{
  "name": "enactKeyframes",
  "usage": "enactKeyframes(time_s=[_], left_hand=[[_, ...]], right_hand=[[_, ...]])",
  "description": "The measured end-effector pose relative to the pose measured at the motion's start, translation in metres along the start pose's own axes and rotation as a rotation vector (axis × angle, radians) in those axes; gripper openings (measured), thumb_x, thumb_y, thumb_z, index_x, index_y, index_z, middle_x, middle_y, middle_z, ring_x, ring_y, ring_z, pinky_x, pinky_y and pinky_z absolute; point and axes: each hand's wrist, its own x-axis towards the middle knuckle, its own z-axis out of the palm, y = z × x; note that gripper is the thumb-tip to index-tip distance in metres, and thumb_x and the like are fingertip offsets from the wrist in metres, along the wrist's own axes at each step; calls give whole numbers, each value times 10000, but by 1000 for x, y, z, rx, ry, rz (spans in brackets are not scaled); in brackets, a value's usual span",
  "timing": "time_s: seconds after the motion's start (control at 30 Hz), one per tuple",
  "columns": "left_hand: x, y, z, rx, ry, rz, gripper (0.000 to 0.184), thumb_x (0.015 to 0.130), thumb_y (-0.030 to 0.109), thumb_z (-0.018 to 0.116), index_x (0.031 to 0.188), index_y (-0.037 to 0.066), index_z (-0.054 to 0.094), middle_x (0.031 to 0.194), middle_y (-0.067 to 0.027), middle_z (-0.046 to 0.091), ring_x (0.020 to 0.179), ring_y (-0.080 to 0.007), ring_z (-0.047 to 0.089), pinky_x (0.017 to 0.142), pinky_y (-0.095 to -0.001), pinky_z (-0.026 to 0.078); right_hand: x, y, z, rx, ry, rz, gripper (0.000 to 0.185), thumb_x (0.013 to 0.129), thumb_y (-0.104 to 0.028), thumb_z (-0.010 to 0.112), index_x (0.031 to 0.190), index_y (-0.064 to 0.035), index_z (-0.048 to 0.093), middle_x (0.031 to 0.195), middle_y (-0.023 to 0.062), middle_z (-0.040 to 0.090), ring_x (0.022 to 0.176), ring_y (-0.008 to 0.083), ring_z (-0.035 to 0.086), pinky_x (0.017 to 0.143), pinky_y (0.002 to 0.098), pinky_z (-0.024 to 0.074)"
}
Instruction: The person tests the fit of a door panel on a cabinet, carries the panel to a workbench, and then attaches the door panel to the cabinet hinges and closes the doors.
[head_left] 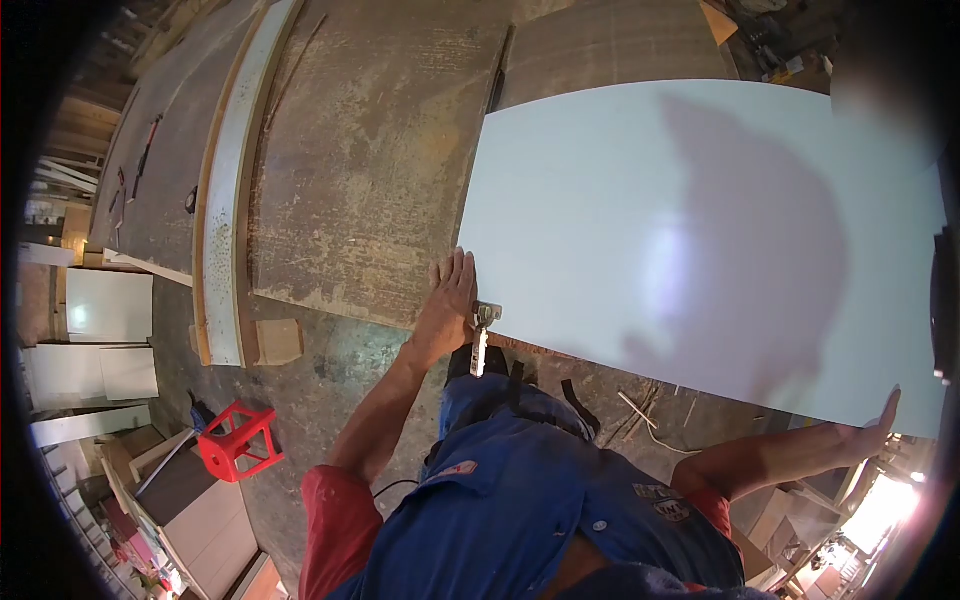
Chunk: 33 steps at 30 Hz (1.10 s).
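A large white panel lies on the worn brown table, with a dark shadow across its right half. My left hand is at the panel's near left corner, its fingers stretched out along the left edge. Just beside this hand, a slotted metal fitting sits at the corner and sticks out toward my body; its exact kind is unclear. My right hand is on the near edge at the far right. One digit points up over the white surface, and the other fingers are hidden, apparently around the edge.
A long narrow board crosses the brown worktop on the left, with tools farther left. A red plastic stool stands on the floor near white boards. Wood scraps lie below the table edge. A bright lamp glows at lower right.
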Motion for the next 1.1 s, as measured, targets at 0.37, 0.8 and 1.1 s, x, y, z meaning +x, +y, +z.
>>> enactKeyframes(time_s=[0.37,0.8,1.1], left_hand=[[79,-27,-7,-892,55,-264,762,850,235,576,1450,-63,213,1531,-277,130,1439,-360,114,1155,-422,143],[85,3,-4,-529,175,-251,843,894,458,513,1428,-111,193,1475,-367,161,1400,-483,116,1132,-518,187],[25,80,-39,-230,-136,-53,1148,690,391,769,1502,55,29,1488,-377,-18,1353,-592,72,991,-697,290]], right_hand=[[16,-3,-14,64,-171,66,348,852,-119,685,1127,50,554,1049,117,607,917,222,605,812,334,528],[-55,-7,34,-58,-3,-75,326,829,-125,704,1099,24,599,1067,94,607,934,191,597,842,298,494],[-54,-8,35,-1,105,-108,431,796,-144,744,1163,14,584,1115,76,606,971,194,593,893,302,474]])
